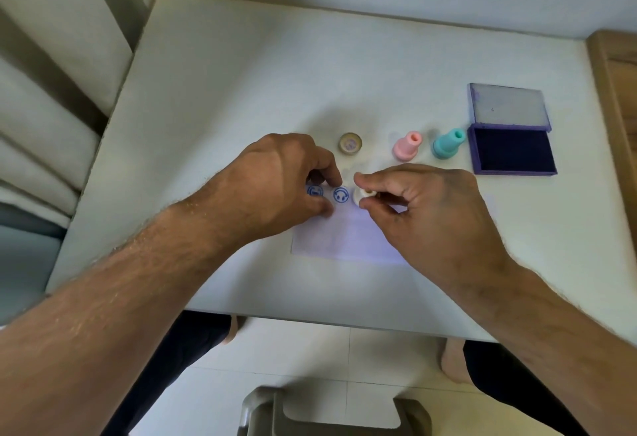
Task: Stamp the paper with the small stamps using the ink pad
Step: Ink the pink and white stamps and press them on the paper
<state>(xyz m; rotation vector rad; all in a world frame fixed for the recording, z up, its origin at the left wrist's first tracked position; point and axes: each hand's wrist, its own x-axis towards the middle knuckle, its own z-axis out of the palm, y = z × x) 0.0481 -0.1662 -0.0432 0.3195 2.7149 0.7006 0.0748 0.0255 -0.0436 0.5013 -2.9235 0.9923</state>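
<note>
Now, right hand point(424, 208): thumb and fingers pinch a small white round stamp point(360, 196) set on the paper point(348, 239).
Left hand point(282, 180): curled fingertips press the thin sheet flat.
Prints: two blue circular faces point(340, 195).
Ink pad point(513, 149): open rectangular purple case, dark felt.
Pink stamp point(406, 146), teal stamp point(448, 143): smooth, bell-shaped, upright beside the ink pad.

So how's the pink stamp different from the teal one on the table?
The pink stamp is pink; the teal stamp is blue-green. The pink stamp stands farther from the ink pad; the teal stamp stands right beside it. Both stand untouched, narrow end up, same flared shape.
</note>
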